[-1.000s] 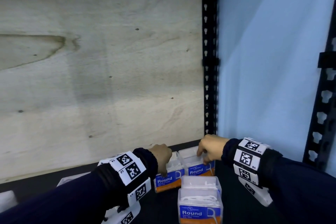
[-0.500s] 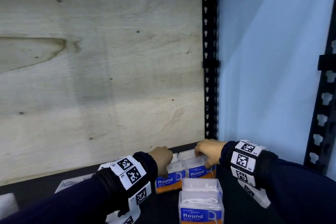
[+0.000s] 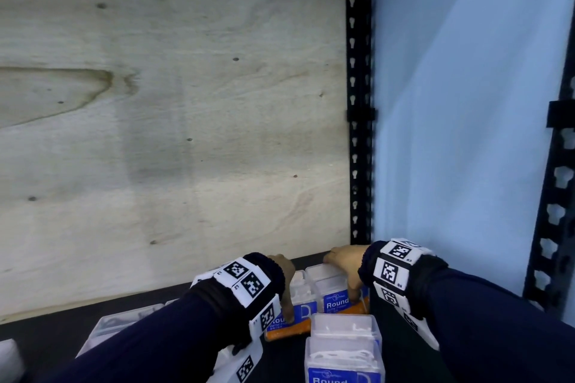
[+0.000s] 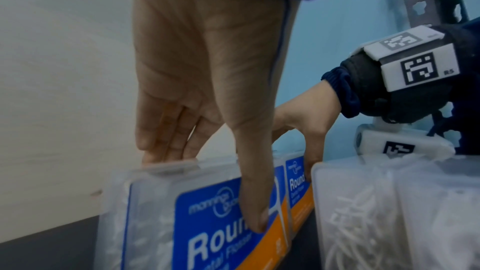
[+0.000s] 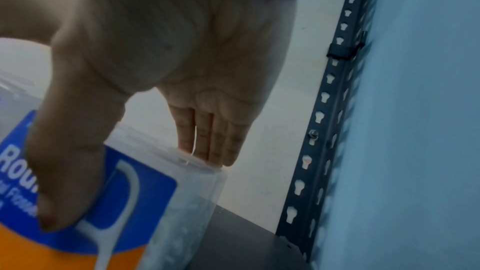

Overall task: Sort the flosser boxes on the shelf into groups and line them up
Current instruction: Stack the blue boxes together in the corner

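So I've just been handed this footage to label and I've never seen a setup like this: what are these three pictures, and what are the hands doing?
No machine here: a person wears one camera on the head and one on each wrist; the white blocks with black square patterns are bands on the wrists. The wide picture is the head view, looking down at a dark shelf with a plywood back. The other two look along each hand.

Clear flosser boxes with blue and orange "Round" labels stand on the shelf. The left hand grips one box, fingers behind its top edge and thumb on the label. The right hand grips the neighbouring box the same way. More boxes stand nearer the person.
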Action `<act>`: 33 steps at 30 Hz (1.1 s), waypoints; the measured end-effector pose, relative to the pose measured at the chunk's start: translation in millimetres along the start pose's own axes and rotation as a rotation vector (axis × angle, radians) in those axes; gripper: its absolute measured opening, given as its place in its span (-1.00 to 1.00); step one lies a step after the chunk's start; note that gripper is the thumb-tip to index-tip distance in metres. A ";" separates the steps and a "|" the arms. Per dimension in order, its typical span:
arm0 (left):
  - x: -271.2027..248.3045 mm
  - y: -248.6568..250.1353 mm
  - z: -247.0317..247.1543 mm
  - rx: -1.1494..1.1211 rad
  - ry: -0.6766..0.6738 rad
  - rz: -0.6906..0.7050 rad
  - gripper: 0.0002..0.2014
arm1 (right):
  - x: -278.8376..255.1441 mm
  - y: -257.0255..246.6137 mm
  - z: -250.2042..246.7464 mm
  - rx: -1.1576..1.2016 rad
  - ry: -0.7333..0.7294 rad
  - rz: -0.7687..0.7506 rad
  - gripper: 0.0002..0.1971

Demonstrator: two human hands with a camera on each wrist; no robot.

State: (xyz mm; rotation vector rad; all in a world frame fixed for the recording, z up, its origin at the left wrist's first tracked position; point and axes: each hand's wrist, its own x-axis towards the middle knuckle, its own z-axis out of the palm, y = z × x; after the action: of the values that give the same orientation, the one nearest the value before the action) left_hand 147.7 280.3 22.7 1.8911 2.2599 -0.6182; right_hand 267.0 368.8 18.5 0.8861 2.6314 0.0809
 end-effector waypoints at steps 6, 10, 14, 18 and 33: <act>5.1 0.2 2.4 0.002 0.011 0.015 -0.37 | 0.6 1.0 -0.4 0.018 0.022 -0.003 -0.19; 5.3 -0.7 4.5 0.005 0.042 0.013 -0.37 | 1.2 2.0 0.3 0.033 0.023 -0.017 -0.21; 6.1 -1.4 6.2 0.019 0.063 0.009 -0.35 | 1.9 2.9 1.0 0.042 0.018 -0.014 -0.22; 5.0 -2.6 6.5 0.030 0.000 0.016 -0.37 | -2.8 1.8 0.7 0.013 0.015 -0.018 -0.13; -65.2 30.9 4.4 0.008 0.275 0.240 -0.68 | -71.1 -3.7 17.9 0.384 -0.082 -0.130 -0.55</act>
State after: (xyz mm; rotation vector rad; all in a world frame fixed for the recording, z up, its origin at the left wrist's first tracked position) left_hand 190.3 223.2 34.9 2.3305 2.1259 -0.3524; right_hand 323.6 322.5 23.8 0.8084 2.6617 -0.4981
